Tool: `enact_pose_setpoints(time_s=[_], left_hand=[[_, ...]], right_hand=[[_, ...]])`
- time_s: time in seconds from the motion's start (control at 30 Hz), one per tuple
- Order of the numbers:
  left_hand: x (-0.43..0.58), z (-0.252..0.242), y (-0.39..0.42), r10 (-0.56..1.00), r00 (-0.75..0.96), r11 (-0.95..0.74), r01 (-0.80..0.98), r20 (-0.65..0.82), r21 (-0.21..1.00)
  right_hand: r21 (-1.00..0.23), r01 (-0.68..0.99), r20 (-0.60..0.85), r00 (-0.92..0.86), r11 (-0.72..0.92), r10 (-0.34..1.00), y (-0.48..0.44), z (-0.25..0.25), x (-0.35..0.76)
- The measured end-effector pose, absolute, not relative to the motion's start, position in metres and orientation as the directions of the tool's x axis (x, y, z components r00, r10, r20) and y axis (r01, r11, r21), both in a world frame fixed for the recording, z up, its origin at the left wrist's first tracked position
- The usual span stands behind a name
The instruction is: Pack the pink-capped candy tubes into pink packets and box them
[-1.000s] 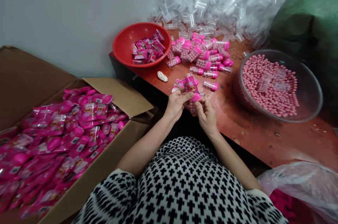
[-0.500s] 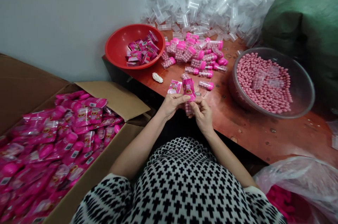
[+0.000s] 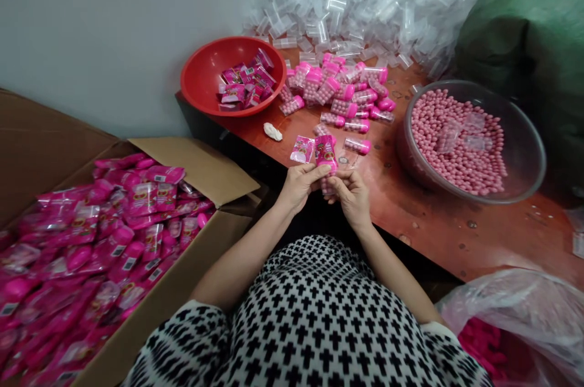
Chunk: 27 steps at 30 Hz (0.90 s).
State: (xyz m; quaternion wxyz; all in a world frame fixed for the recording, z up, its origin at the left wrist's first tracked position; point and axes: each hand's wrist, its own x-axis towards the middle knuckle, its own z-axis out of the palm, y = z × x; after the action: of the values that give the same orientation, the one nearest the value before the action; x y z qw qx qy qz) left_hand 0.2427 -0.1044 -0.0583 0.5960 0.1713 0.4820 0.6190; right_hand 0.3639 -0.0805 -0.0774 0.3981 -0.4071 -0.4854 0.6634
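Note:
Close to the table's front edge, both my hands are closed around a small pink printed packet (image 3: 325, 148) and a clear tube of pink balls (image 3: 326, 186). My left hand (image 3: 296, 187) pinches the packet's lower part, thumb on top. Just below, my right hand (image 3: 352, 198) grips the tube, its thumb pressed at the packet's bottom edge. How far the tube reaches into the packet is hidden by my fingers. Another flat pink packet (image 3: 302, 149) lies on the table beside them, and a pink-capped tube (image 3: 357, 145) rests to the right.
A red bowl (image 3: 191, 83) holds more packets; filled tubes (image 3: 328, 89) are heaped beside it. Clear empty tubes (image 3: 337, 3) pile up behind. On the right stands a bowl of pink balls (image 3: 524, 149). A cardboard box (image 3: 191, 165) with wrapped pink items is at left. A white lump (image 3: 272, 131) lies near the edge.
The view has shifted very slightly. My hands stay in almost the same place on the packet and tube, with only small finger movement.

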Motion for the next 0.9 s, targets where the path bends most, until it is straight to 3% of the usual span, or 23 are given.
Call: enact_pose_setpoints(time_s=[0.1, 0.2, 0.3, 0.47, 0.6, 0.73, 0.9], left_hand=[[0.239, -0.060, -0.107, 0.900, -0.293, 0.155, -0.480, -0.324, 0.864], [0.235, -0.061, -0.111, 0.923, -0.318, 0.172, -0.155, -0.214, 0.973], [0.233, -0.060, -0.115, 0.961, -0.248, 0.164, 0.153, -0.123, 0.975], [0.235, -0.057, -0.119, 0.976, -0.216, 0.112, 0.347, -0.037, 0.931], [0.237, -0.054, -0.120, 0.975, -0.215, 0.120, 0.306, -0.054, 0.944], [0.236, -0.051, -0.119, 0.948, -0.225, 0.236, 0.032, -0.223, 0.971], [0.234, -0.052, -0.118, 0.932, -0.212, 0.282, -0.082, -0.294, 0.956]], right_hand=[[-0.996, 0.046, -0.091, -0.399, -0.079, 0.912, -0.075, -0.077, 0.372], [-0.939, 0.248, 0.131, -0.378, 0.237, 0.916, -0.057, -0.064, 0.380], [-0.846, 0.256, 0.350, -0.395, 0.467, 0.850, -0.033, -0.043, 0.382], [-0.769, 0.219, 0.295, -0.713, 0.601, 0.636, -0.009, -0.021, 0.377], [-0.814, 0.201, 0.258, -0.715, 0.545, 0.650, -0.009, -0.026, 0.370], [-0.923, 0.123, 0.266, -0.480, 0.365, 0.836, -0.021, -0.042, 0.362], [-0.970, 0.097, 0.191, -0.265, 0.223, 0.945, -0.034, -0.053, 0.365]])
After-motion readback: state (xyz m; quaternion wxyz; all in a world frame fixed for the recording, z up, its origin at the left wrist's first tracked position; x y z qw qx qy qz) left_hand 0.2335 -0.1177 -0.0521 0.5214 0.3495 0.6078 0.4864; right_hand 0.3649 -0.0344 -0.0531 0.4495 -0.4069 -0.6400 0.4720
